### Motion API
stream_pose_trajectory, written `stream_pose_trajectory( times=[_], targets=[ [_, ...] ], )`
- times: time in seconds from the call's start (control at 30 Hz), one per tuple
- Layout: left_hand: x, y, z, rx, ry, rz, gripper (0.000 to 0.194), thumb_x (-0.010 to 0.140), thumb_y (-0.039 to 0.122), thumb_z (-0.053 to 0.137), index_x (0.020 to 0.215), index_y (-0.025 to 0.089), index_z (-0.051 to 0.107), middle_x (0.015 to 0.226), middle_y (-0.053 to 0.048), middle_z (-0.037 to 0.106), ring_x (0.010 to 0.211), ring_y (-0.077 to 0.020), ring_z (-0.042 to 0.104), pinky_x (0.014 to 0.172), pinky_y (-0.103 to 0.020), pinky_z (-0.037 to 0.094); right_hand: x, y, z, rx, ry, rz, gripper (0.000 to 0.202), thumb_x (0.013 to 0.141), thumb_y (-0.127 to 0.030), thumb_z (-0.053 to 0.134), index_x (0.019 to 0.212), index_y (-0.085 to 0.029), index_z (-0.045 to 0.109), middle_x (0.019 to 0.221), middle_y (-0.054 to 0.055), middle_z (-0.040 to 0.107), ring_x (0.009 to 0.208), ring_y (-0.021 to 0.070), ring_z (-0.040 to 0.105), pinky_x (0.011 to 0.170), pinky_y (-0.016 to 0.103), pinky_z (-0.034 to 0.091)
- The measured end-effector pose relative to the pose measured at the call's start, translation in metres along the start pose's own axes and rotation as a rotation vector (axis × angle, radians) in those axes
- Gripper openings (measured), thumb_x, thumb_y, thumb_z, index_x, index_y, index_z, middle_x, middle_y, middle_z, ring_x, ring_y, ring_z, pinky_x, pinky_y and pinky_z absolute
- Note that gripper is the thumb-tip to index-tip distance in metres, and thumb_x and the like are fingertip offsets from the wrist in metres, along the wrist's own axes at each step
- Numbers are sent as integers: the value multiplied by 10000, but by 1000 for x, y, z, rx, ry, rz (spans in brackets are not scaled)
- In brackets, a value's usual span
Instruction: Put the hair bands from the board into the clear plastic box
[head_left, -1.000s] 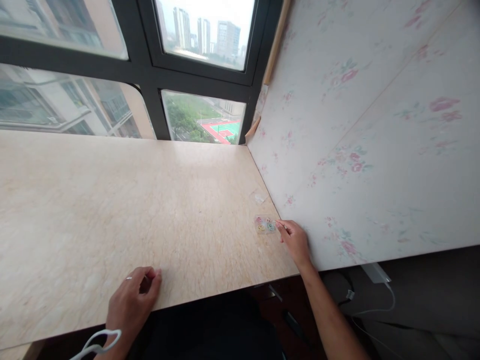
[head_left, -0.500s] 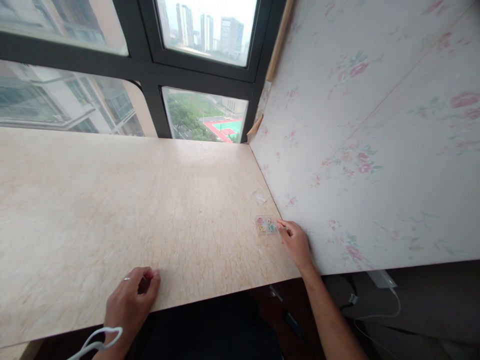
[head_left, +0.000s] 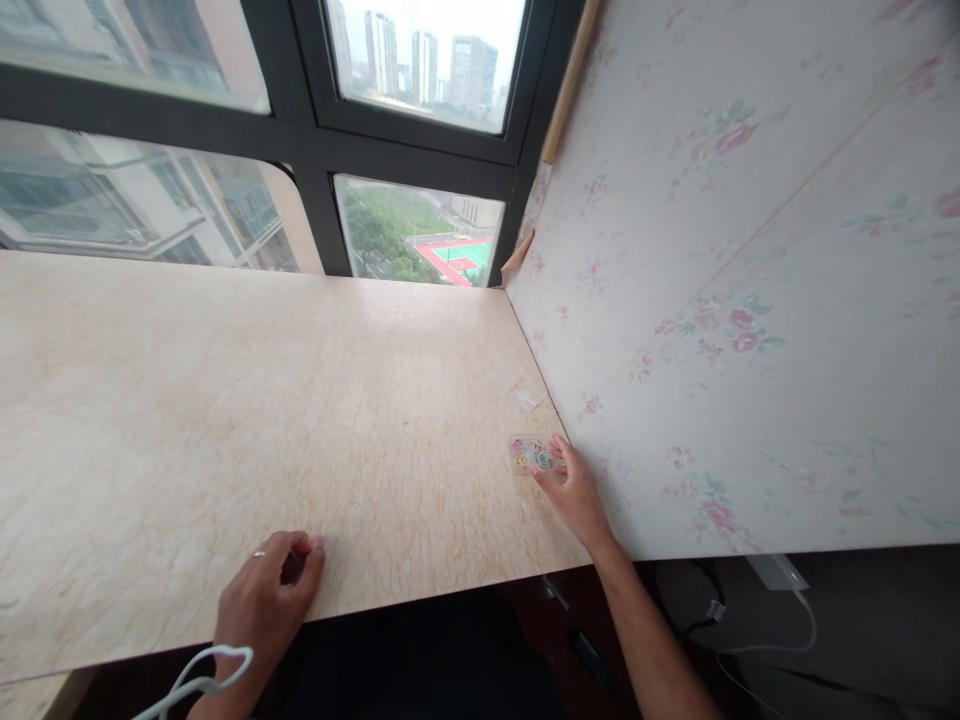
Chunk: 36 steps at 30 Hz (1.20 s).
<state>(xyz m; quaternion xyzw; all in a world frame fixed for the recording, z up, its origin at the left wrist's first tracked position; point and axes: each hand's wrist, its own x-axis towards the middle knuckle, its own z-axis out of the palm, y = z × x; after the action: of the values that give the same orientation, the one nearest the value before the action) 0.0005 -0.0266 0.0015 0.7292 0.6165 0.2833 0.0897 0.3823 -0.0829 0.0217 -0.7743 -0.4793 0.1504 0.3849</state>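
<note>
1. Nearest, we saw a white cord [head_left: 199,686] looped by the left wrist.
2. Just beyond it, the left hand [head_left: 262,585] rested on the marbled sill [head_left: 300,430], wearing a silver band [head_left: 259,553]. Its fingers were curled in towards the thumb, exactly as half a second earlier; we could not tell whether anything was pinched between them.
3. Farther out on the right, the right hand [head_left: 577,500] had changed most: before, its thumb and fingers were closed together at the box's right edge, while now they were parted around that end. We could not tell how firmly they touched it.
4. The clear box [head_left: 531,452] lay flat near the wall [head_left: 750,430], with small coloured rings [head_left: 543,459] in its compartments.
5. Past it, we saw a transparent scrap [head_left: 527,397] by the wall, apart from the box.
6. Farthest stood the dark window frame [head_left: 300,150]; our view had swung slightly left.
</note>
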Motion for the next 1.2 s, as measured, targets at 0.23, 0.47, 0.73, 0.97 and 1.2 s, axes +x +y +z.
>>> stream_pose_trajectory(
  times=[0.23, 0.47, 0.73, 0.97, 1.2],
  targets=[
    [-1, -2, 0, 15, 9, 22, 255, 824, 429, 484, 697, 212, 528, 586, 9, 551, 552, -147, 536, 538, -253, 373, 2, -19, 7, 83, -94, -22, 587, 816, -352, 601, 1354, -190, 435, 1286, 126, 544, 1173, 244, 522, 949, 423, 464],
    [0, 0, 1, 9, 22, 20, 258, 824, 426, 479, 685, 213, 520, 582, 13, 545, 539, -144, 532, 540, -254, 379, 2, -24, 6, 156, -210, -106, 573, 827, -364, 608, 1360, -251, 431, 1288, 105, 548, 1146, 239, 546, 920, 432, 478],
    [0, -1, 1, 7, 21, 8, 258, 821, 432, 479, 686, 216, 522, 580, 14, 550, 536, -144, 535, 541, -254, 382, 79, -9, 5, -28, -30, -189, 548, 789, -356, 576, 1302, -187, 483, 1258, 134, 564, 1150, 253, 539, 910, 422, 472],
    [0, 0, 0, -10, 46, 48, 244, 831, 407, 483, 682, 217, 515, 584, 12, 551, 535, -146, 538, 542, -256, 385, 152, -8, 29, -242, -33, -133, 580, 546, -314, 760, 1078, -143, 605, 1058, 143, 669, 1049, 334, 590, 884, 434, 456],
    [-2, 7, -1, 0, 94, 28, 244, 855, 393, 453, 700, 213, 509, 619, 3, 571, 564, -145, 542, 569, -259, 383, 136, -25, 27, -94, -24, -114, 785, 622, -419, 741, 1282, -96, 467, 1214, 216, 603, 1156, 321, 545, 991, 478, 391]
  ],
)
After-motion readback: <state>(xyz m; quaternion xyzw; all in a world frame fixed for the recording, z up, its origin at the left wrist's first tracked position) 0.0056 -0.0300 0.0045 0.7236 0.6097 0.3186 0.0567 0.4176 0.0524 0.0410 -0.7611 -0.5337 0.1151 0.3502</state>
